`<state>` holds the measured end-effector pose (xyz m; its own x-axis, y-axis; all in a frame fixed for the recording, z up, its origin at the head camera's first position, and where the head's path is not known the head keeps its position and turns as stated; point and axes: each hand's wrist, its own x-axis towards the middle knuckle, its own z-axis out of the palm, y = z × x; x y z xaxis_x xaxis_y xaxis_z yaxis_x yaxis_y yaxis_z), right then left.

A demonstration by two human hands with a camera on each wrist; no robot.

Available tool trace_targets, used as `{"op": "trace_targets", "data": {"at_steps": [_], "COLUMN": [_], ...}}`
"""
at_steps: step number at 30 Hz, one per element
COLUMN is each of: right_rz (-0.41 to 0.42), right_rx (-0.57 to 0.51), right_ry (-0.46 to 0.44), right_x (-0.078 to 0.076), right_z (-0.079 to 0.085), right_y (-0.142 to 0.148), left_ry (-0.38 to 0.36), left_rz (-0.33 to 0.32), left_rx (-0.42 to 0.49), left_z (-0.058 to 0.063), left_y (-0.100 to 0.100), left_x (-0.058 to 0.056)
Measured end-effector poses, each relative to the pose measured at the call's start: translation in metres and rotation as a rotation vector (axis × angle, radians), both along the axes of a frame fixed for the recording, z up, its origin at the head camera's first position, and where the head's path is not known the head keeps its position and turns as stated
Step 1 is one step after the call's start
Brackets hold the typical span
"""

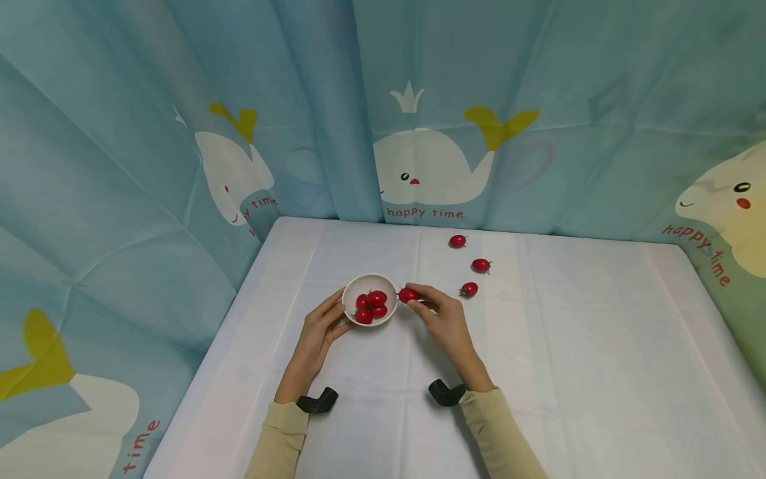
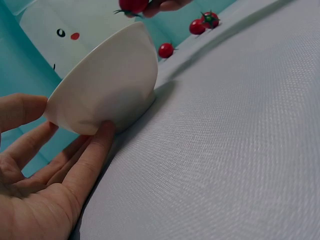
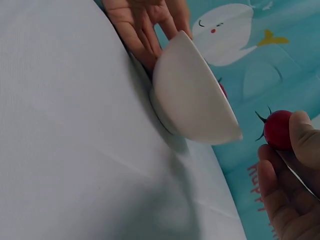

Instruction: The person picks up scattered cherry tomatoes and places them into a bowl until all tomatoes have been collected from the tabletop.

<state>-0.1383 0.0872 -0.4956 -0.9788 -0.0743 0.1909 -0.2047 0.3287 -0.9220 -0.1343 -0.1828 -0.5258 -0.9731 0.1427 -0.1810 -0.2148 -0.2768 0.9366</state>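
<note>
A white bowl [image 1: 387,320] stands on the table with several cherry tomatoes [image 1: 377,298] inside. My left hand [image 1: 316,336] holds the bowl at its left side, fingers and thumb spread against its wall and rim; the left wrist view shows the fingertips touching the bowl [image 2: 117,75]. Just off the bowl's right rim, my right hand [image 1: 444,326] pinches one cherry tomato [image 1: 407,295] between thumb and fingers. In the right wrist view this tomato [image 3: 278,130] has its green stem end turned toward the bowl. The wall hides most of the bowl's contents in both wrist views.
Three loose cherry tomatoes lie right of the bowl: a far one [image 1: 457,241], a middle one [image 1: 481,265] and a near one [image 1: 469,289] close to my right hand. A white cloth [image 1: 574,352] covers the table. Behind it hangs a blue curtain [image 1: 323,80] with whale prints.
</note>
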Motion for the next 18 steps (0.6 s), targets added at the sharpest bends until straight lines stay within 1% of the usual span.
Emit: {"op": "trace_targets", "data": {"at_steps": [4,12,18], "right_rz": [0.041,0.088,0.108], "right_rx": [-0.009,0.018,0.077], "right_ry": [0.027,0.091,0.130], "right_x": [0.001,0.001,-0.001], "right_z": [-0.002,-0.003,0.000], "right_y": [-0.007,-0.016,-0.023], "left_ry": [0.006,0.004,-0.005], "left_rz": [-0.003,-0.003,0.002], "left_rx": [-0.010,-0.019,-0.019], "left_z": [0.001,0.002,0.000], "left_y": [0.000,0.001,0.000], "left_x": [0.001,0.001,0.001]}}
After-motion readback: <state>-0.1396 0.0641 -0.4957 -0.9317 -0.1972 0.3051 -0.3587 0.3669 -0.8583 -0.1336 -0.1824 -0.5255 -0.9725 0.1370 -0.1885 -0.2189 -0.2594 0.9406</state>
